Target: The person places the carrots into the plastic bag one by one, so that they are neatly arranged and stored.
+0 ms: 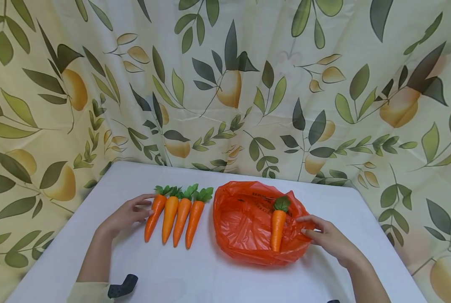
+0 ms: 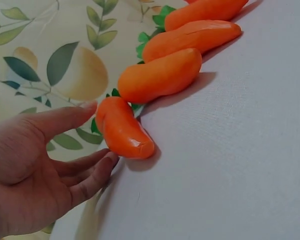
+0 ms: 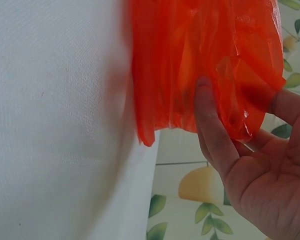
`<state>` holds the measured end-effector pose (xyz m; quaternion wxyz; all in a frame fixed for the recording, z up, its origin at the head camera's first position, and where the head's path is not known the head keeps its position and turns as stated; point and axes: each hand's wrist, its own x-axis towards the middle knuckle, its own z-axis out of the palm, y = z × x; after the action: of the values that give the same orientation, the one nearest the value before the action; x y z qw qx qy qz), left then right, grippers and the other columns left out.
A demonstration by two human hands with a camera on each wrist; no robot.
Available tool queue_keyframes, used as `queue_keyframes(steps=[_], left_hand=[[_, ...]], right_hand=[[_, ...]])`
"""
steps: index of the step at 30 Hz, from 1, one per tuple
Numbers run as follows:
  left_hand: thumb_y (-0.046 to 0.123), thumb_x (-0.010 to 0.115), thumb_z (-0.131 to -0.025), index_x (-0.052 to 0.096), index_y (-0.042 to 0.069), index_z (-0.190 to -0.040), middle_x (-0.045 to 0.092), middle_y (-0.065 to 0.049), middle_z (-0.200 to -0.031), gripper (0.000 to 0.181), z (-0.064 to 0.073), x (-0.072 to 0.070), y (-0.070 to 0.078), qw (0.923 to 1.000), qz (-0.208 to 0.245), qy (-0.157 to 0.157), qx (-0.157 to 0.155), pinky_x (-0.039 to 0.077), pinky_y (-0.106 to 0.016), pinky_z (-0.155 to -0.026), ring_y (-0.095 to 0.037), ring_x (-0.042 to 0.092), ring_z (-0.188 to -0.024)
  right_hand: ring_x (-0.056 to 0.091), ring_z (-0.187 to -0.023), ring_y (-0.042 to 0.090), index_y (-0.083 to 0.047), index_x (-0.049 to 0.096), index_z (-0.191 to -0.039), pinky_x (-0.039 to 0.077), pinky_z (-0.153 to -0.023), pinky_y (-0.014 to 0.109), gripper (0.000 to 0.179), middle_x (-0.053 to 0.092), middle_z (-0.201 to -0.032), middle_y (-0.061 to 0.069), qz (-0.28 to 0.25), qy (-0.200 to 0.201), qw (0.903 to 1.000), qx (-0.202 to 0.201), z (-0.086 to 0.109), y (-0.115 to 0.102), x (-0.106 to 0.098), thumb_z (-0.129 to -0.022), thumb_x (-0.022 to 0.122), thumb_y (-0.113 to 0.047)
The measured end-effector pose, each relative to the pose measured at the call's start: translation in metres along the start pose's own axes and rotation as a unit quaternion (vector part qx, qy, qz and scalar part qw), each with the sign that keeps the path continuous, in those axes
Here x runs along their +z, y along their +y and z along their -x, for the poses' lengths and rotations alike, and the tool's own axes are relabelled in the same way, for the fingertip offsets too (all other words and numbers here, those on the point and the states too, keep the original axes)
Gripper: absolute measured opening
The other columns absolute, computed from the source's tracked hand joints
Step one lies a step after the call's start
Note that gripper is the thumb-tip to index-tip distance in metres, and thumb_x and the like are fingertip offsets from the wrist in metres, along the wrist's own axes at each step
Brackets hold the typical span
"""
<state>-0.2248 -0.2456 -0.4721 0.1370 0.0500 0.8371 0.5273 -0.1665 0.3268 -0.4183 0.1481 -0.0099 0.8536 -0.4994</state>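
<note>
Left hand, loosely spread, flanked the outermost carrot left of the bag, no firm hold evident; right hand pinched its rim. Bagging appeared underway; a closed grasp seemed required.

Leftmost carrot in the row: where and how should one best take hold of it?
The leftmost carrot is probably best held by its thick upper body, just below the leaves, coming from the left, where the left grip is. The next carrot lies close on its right, and the body tapers toward the near tip, so that end likely offers less to hold.
</note>
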Motion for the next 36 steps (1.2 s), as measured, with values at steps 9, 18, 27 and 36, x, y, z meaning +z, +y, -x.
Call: queue_keyframes(steps=[9, 18, 27, 36], left_hand=[[0.022, 0.066, -0.089, 0.056, 0.029, -0.132, 0.047, -0.004, -0.138, 0.044, -0.007, 0.005, -0.001, 0.9998, -0.005, -0.019, -0.006, 0.049, -0.041, -0.084, -0.033, 0.047, -0.114], [0.03, 0.068, -0.087, 0.06, 0.03, -0.128, 0.045, -0.006, -0.138, 0.042, -0.006, 0.008, 0.001, 0.9994, -0.025, -0.02, -0.009, 0.048, -0.04, -0.078, -0.03, 0.05, -0.108], [0.025, 0.068, -0.088, 0.06, 0.03, -0.127, 0.046, -0.007, -0.135, 0.04, -0.009, 0.011, 0.002, 0.9992, -0.037, -0.012, -0.012, 0.048, -0.037, -0.076, -0.028, 0.051, -0.103], [0.019, 0.071, -0.085, 0.06, 0.024, -0.126, 0.05, -0.011, -0.129, 0.043, -0.007, 0.012, 0.004, 0.999, -0.032, 0.029, -0.01, 0.05, -0.041, -0.082, -0.033, 0.052, -0.11]], right_hand=[[0.057, -0.102, 0.026, -0.005, 0.051, -0.131, 0.052, -0.082, 0.039, 0.038, 0.043, -0.135, 0.02, 0.0, -0.003, 1.0, 0.005, 0.002, 0.0, -0.001, -0.095, 0.056, -0.017], [0.057, -0.103, 0.026, -0.005, 0.052, -0.131, 0.052, -0.083, 0.039, 0.038, 0.043, -0.135, 0.02, 0.002, -0.007, 1.0, 0.001, 0.0, 0.0, -0.001, -0.095, 0.056, -0.017], [0.058, -0.101, 0.026, -0.003, 0.051, -0.13, 0.052, -0.083, 0.039, 0.038, 0.047, -0.13, 0.019, 0.0, -0.016, 0.9999, 0.0, -0.003, -0.001, 0.001, -0.095, 0.056, -0.016], [0.058, -0.101, 0.026, -0.004, 0.051, -0.131, 0.052, -0.082, 0.039, 0.038, 0.048, -0.129, 0.018, -0.002, -0.016, 0.9998, 0.007, -0.004, 0.002, 0.002, -0.095, 0.055, -0.016]])
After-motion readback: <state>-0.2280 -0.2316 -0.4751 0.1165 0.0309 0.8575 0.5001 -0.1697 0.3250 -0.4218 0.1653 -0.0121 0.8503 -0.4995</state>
